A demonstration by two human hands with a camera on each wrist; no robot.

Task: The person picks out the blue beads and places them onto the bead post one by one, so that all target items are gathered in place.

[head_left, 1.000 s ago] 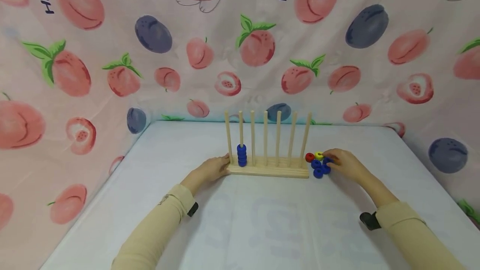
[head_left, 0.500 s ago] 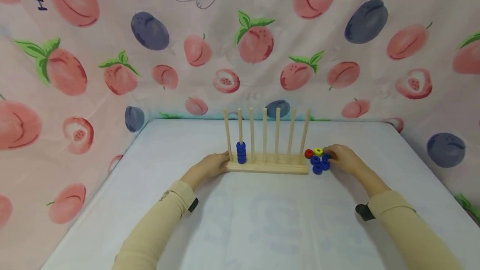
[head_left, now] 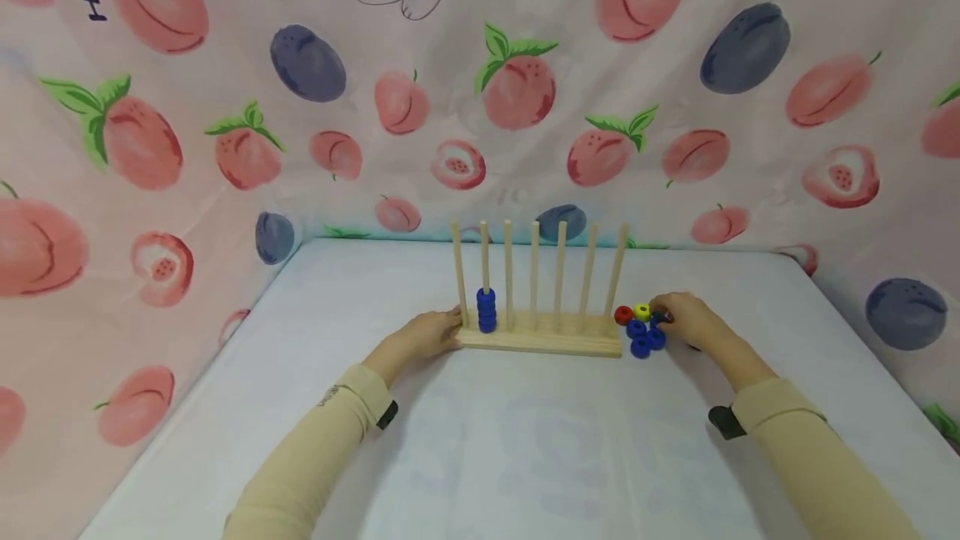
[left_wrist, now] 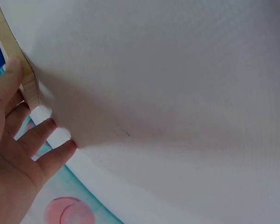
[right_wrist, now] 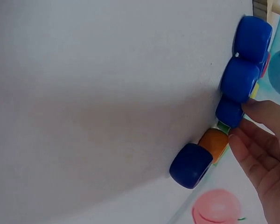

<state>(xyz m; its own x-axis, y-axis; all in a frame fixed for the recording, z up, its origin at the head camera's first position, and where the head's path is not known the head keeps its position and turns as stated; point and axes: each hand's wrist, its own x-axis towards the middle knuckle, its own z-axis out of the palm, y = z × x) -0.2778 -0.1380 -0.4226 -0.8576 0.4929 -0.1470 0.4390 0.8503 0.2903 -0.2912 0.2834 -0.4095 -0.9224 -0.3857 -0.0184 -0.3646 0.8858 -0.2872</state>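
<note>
A wooden peg stand (head_left: 540,342) with several upright rods stands on the table, and blue beads (head_left: 487,311) are stacked on its second rod from the left. My left hand (head_left: 431,334) grips the stand's left end; in the left wrist view the thumb lies on the wooden base (left_wrist: 30,88) and the other fingers spread around its end. Right of the stand, my right hand (head_left: 686,317) reaches into a group of loose beads. Thumb and fingertips pinch a blue bead (right_wrist: 230,112) there, next to two larger-looking blue beads (right_wrist: 240,79).
A red bead (head_left: 623,315) and a yellow bead (head_left: 642,312) lie between the stand and my right hand. An orange bead (right_wrist: 213,143) and a dark blue bead (right_wrist: 191,165) sit beyond the fingers. A fruit-print cloth (head_left: 517,173) hangs behind the white table (head_left: 525,448).
My right hand stays at the bead group, its fingers shifting slightly over the blue beads. The left hand keeps its grip on the stand. The head view shifts a little.
</note>
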